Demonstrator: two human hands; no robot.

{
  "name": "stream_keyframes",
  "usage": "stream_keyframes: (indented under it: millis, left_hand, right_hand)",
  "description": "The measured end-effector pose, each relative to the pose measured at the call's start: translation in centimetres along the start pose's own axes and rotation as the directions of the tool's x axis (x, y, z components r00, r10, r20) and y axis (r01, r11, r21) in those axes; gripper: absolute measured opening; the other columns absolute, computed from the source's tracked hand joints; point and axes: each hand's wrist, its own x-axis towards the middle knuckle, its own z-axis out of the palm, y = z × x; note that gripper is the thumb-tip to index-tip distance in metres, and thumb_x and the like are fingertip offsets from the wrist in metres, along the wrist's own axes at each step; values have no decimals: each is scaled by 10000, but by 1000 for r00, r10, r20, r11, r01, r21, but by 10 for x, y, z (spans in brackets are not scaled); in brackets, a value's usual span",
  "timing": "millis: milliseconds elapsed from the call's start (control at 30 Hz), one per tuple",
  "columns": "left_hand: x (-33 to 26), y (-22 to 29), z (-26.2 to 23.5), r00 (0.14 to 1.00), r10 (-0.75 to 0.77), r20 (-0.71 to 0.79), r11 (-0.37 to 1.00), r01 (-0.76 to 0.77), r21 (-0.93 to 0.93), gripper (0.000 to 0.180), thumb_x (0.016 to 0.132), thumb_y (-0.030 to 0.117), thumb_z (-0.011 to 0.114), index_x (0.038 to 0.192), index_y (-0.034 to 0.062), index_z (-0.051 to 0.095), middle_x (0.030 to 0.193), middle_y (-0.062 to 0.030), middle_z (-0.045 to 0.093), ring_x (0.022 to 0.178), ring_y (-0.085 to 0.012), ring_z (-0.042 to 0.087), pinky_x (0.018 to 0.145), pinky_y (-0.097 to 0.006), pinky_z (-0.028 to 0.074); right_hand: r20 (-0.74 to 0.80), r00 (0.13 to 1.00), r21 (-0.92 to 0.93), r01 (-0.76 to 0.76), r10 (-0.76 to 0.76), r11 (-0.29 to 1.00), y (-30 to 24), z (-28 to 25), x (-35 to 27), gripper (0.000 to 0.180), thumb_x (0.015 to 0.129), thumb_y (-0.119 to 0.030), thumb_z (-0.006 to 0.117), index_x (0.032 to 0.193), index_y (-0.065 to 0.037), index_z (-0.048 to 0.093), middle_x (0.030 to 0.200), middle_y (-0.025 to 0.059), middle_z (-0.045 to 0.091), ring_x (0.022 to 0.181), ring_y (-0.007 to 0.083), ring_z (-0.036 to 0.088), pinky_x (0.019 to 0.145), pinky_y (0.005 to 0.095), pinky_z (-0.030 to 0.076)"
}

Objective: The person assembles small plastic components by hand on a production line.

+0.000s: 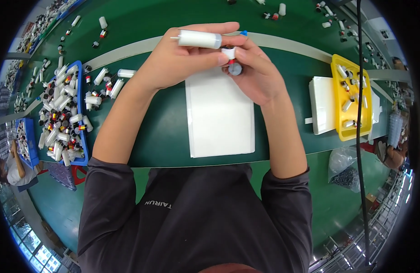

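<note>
Above the white sheets, both hands are raised and their fingertips meet. Across my left hand [171, 61] lies a white plastic cylinder [198, 39] with a clear end and a thin stem; the fingers close around it. Between the thumb and fingers of my right hand [260, 75] sits a small cap part [229, 53], with a white collar, a red band and a round grey end. My left thumb tip touches this part too. Whether the cap part and cylinder are joined is hidden by the fingers. A small blue tip [244, 32] shows beside the fingers.
A stack of white sheets [221, 123] lies under the hands. At left, a blue tray [86, 113] is heaped with similar parts, several loose beside it. A yellow tray [355, 119] with several parts stands at right. A black cable [361, 173] hangs at right. Other people sit nearby.
</note>
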Motion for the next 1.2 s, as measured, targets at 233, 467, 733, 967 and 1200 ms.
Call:
stream_keyframes:
  millis: [233,467,733,967,1200]
  left_hand:
    - [7,18,-9,998,-13,-59,998,10,-60,567,880,-48,678,1421,-16,510,1209,-211,685,1134,-270,679,979,-352,552]
    - [18,-1,-145,938,21,-346,948,91,304,522,869,3,737,1358,13,553,1107,-134,726,1013,-189,707,925,-309,555]
    - [67,-14,-235,936,-218,-275,95,301,949,598,827,72,600,1420,29,529,1384,-239,577,1289,-323,561,1084,-384,444]
    - [147,-103,-250,828,89,-553,-16,556,831,553,959,413,542,1470,210,496,1510,-131,482,1340,-386,494,1111,-431,411]
    - [127,-68,-224,875,207,-437,232,390,891,318,1001,390,553,1194,182,698,1244,-113,670,1060,-273,667,901,-391,525]
  right_hand:
    - [-198,885,-271,363,-421,891,-27,-11,-6,240,929,-85,660,1159,-19,634,947,23,668,846,118,607,732,266,468]
    - [164,958,-984,141,-236,-112,-10,12,-23,264,834,-35,649,1088,-4,713,1030,183,654,881,340,665,804,417,544]
    - [-39,984,-973,-77,-172,-217,-8,11,-29,276,873,-26,604,1135,-6,686,1075,179,630,950,360,667,833,432,556]
    - [-17,990,-982,-43,-138,-183,-8,13,-23,262,872,-25,610,1128,-5,661,1093,180,630,931,372,671,837,430,557]
    - [-41,990,-984,-64,-136,-165,-15,13,-24,159,878,-35,613,1032,3,613,1059,183,629,899,379,666,803,446,551]
